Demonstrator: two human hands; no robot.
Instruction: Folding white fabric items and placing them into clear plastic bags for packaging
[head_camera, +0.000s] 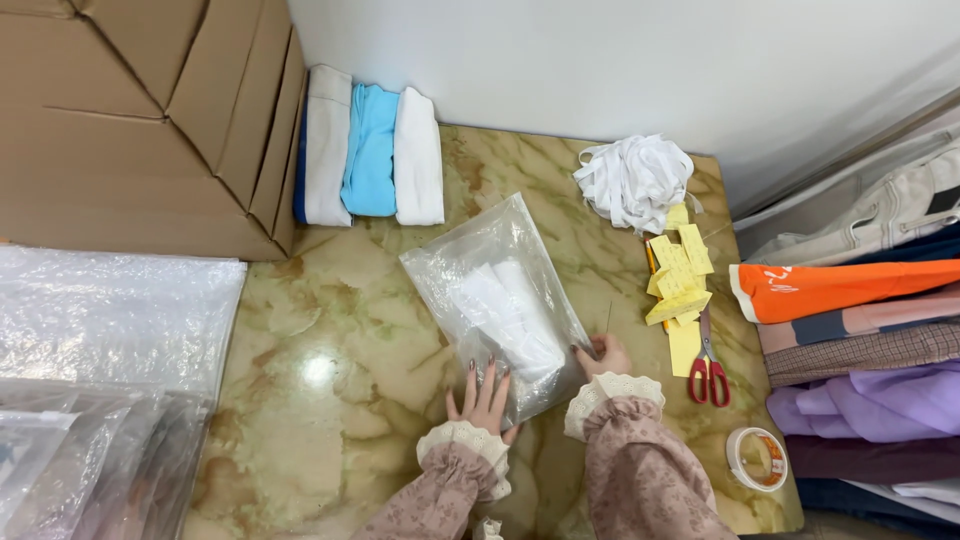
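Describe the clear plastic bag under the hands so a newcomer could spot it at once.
On the marbled beige table, look at the middle, below the folded white and blue cloths by the wall. The clear plastic bag lies there with white fabric inside, pressed by the left hand and right hand; it alone lies apart from the plastic stacks at far left.

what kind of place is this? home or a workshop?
Probably a small garment packing spot, not a plain home. Both hands, left hand and right hand, press a clear plastic bag of white fabric on a marble surface; cardboard boxes and stacked folded clothes flank it.
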